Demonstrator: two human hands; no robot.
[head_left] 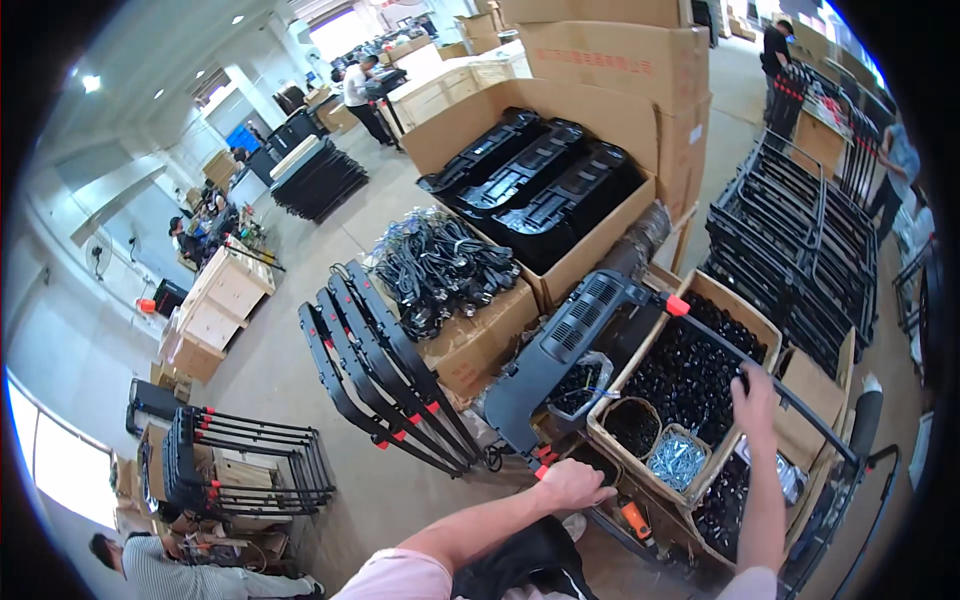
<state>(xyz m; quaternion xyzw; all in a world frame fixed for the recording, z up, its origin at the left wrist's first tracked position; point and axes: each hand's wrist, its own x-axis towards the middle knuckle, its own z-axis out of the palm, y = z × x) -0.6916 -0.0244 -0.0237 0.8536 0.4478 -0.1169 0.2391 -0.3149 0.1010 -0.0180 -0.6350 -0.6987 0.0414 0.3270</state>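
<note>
A black tubular frame with a dark plastic cover across its far-left end lies over the parts boxes. Red pieces mark where the tubes meet the cover. My left hand is closed round the near tube, just beside the red piece. The far tube is in my right hand, whose fingers curl over it. Below the frame sits a carton of small black parts, holding a tub of silver screws. An orange-handled tool lies close to my left hand.
Bundled black cables top a carton at the middle. Behind it, a large open carton holds glossy black covers. Similar frames stand at the left and lie stacked at the right. Several people work farther off.
</note>
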